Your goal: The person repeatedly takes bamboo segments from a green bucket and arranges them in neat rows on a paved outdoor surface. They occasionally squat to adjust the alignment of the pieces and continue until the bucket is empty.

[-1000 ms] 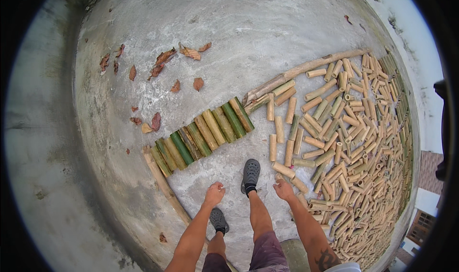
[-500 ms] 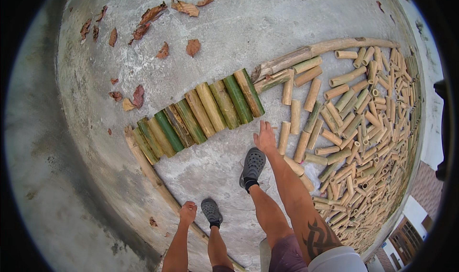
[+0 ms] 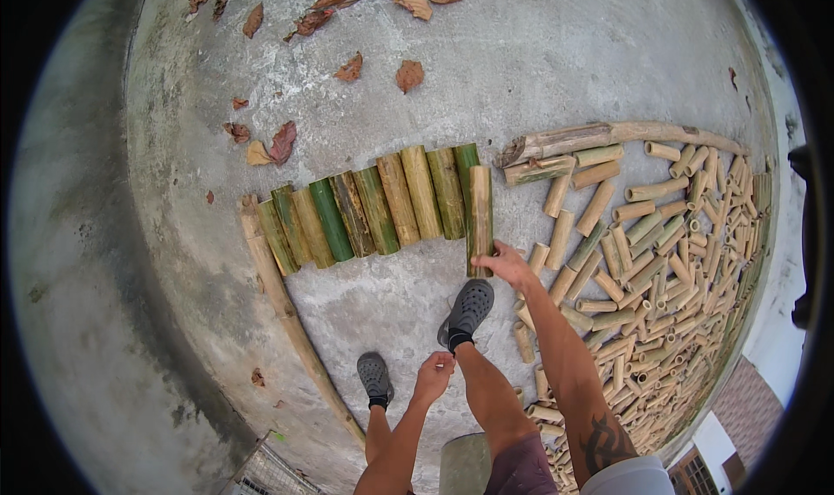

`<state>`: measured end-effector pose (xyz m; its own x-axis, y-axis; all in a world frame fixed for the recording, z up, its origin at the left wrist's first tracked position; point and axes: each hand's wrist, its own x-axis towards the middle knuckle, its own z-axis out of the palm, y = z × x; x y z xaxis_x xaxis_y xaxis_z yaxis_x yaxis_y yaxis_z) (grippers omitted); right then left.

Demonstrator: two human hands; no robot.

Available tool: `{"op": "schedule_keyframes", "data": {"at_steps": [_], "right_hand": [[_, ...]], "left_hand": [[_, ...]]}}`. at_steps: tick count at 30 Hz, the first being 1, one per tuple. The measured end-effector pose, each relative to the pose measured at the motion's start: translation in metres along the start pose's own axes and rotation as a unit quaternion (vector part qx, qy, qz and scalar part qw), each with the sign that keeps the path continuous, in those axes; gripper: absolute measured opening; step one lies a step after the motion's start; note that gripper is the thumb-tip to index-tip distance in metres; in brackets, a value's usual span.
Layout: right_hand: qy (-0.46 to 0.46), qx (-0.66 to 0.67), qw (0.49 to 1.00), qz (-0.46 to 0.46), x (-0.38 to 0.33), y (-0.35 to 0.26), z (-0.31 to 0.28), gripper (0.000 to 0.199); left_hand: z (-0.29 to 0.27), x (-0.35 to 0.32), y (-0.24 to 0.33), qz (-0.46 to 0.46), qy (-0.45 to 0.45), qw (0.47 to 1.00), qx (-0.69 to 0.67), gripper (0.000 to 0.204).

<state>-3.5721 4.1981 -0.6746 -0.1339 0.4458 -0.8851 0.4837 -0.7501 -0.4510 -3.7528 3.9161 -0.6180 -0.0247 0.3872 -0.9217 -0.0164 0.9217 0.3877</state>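
A dark green bamboo tube is partly covered by the tan-and-green bamboo tube in the right hand; a grey-green rounded block is cut off by the lower edge, and distant short tan bamboo pieces cannot be told apart

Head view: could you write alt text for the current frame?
A person's right hand grips the near end of a thick bamboo section at the right end of a row of similar sections on concrete, while the left hand holds nothing visible. Slimmer cut bamboo pieces lie scattered to the right, dry leaves beyond the row.
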Motion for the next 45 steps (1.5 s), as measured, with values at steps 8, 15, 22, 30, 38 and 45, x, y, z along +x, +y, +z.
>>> {"op": "schedule_keyframes", "data": {"at_steps": [8, 15, 22, 30, 38, 45], "right_hand": [[0.011, -0.163, 0.987, -0.002, -0.030, 0.018, 0.130, 0.079], [-0.074, -0.101, 0.992, 0.011, -0.089, 0.024, 0.241, 0.082], [-0.287, -0.300, 0.909, -0.049, -0.107, 0.089, 0.345, 0.097], [-0.202, -0.426, 0.881, -0.026, -0.080, 0.182, 0.342, 0.083], [-0.050, -0.402, 0.914, -0.010, -0.219, 0.190, 0.293, 0.067], [0.065, -0.127, 0.983, -0.116, -0.359, 0.156, 0.312, 0.063]], "left_hand": [[-0.100, 0.042, 0.027, 0.064, 0.063, 0.996, 0.007, 0.025], [-0.186, 0.039, 0.015, 0.010, 0.055, 0.992, -0.115, 0.057], [-0.249, 0.083, -0.064, 0.018, 0.174, 0.981, -0.087, 0.076], [-0.342, 0.148, -0.159, 0.087, 0.352, 0.918, 0.162, 0.065], [-0.315, -0.018, -0.107, 0.128, 0.018, 0.888, 0.442, 0.052], [-0.268, -0.089, -0.049, 0.179, -0.089, 0.801, 0.564, 0.048]]}}
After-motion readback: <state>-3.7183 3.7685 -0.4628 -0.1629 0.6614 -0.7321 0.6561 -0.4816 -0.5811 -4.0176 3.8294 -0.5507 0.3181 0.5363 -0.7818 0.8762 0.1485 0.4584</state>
